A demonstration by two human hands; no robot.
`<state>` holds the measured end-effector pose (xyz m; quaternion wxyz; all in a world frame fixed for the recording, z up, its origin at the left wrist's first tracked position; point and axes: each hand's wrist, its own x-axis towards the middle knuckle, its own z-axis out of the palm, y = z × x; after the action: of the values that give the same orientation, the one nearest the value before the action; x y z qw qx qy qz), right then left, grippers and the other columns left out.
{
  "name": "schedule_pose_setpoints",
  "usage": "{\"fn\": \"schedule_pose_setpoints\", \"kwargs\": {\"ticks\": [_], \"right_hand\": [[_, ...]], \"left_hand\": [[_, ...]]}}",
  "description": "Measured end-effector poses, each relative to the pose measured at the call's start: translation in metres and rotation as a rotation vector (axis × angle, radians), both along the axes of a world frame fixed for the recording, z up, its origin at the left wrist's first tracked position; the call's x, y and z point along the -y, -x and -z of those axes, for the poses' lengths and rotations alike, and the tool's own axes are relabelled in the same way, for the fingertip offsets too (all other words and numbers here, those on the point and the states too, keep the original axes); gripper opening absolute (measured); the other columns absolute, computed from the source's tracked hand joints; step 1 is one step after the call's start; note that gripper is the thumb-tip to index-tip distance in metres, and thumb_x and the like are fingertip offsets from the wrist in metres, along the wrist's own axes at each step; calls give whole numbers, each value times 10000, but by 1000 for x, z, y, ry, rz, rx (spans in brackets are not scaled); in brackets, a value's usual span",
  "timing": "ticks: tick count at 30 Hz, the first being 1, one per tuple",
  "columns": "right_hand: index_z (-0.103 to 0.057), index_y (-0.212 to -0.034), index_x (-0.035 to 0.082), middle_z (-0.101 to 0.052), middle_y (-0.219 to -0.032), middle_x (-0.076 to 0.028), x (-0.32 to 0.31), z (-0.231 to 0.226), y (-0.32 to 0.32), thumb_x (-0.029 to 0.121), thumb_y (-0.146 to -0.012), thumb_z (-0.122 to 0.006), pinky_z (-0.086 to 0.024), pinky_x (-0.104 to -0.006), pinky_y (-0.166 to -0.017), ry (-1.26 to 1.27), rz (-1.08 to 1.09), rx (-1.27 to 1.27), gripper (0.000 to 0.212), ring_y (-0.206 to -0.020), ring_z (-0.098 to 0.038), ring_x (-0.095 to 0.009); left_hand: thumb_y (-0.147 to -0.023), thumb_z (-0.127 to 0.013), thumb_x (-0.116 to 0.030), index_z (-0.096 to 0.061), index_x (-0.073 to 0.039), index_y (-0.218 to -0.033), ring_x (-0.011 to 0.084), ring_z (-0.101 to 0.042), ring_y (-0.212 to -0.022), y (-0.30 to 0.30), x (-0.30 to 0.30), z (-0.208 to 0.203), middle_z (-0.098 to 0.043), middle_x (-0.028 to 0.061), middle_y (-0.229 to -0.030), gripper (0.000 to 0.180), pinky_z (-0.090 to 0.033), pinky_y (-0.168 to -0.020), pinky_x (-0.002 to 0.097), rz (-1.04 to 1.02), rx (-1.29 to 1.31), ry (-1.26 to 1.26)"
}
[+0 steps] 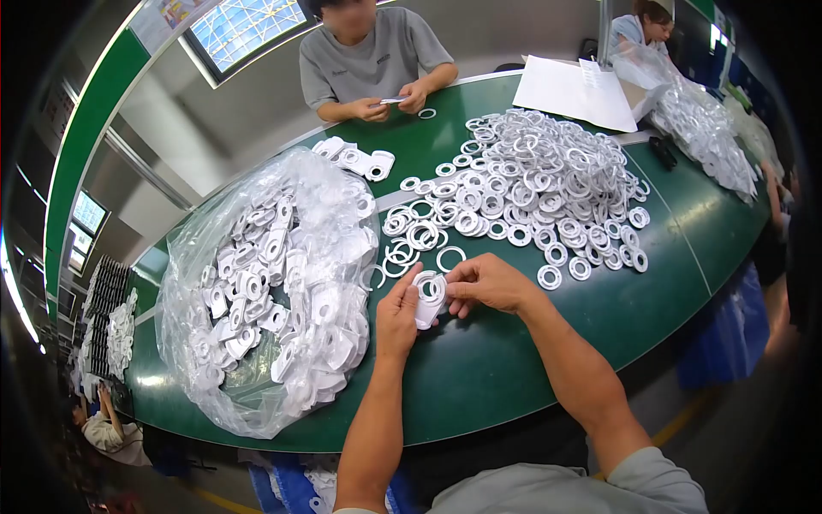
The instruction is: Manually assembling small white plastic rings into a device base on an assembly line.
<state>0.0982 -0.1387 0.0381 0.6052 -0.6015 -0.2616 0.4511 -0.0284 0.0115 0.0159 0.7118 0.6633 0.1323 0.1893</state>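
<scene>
Above the near part of the green table, my left hand [399, 313] is closed on a white plastic part [427, 313] with a round hole at its upper end and a flat, rounded lower end. From the other side, my right hand [488, 285] has thumb and fingers closed at the part's right edge, beside the hole. Whether a separate ring sits in that hole, I cannot tell. Just beyond my hands lie several thin white rings [450, 258]. A big heap of white flat rings [548, 184] spreads out to the far right.
Left of my hands, an opened clear plastic bag [184, 317] holds many similar white parts [248, 287]. Across the green table [505, 377] a person [372, 64] handles a small white piece. A white sheet [574, 92] and another filled bag [706, 128] lie at the far right.
</scene>
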Motion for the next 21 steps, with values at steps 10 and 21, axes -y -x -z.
{"fn": "schedule_pose_setpoints", "kwargs": {"ticks": [10, 21], "right_hand": [[-612, -985, -77, -660, -869, -127, 0, 0, 2, 76, -869, -644, -579, -288, -621, -12, -17, -105, 195, -724, -682, -200], [-597, -979, -84, -657, -831, -124, -4, 13, 2, 67, -851, -623, -574, -274, -560, 70, 13, -98, 200, -677, -673, -176]], "left_hand": [[-990, -460, -175, -527, -42, -1316, 105, -613, -674, 3, -7, 3, -662, 74, -952, 358, -531, -537, 246, 82, -18, -15], [-985, -480, -150, -564, -40, -1276, 102, -608, -662, -4, -13, 31, -664, 70, -913, 322, -511, -560, 246, -9, 9, -485]]}}
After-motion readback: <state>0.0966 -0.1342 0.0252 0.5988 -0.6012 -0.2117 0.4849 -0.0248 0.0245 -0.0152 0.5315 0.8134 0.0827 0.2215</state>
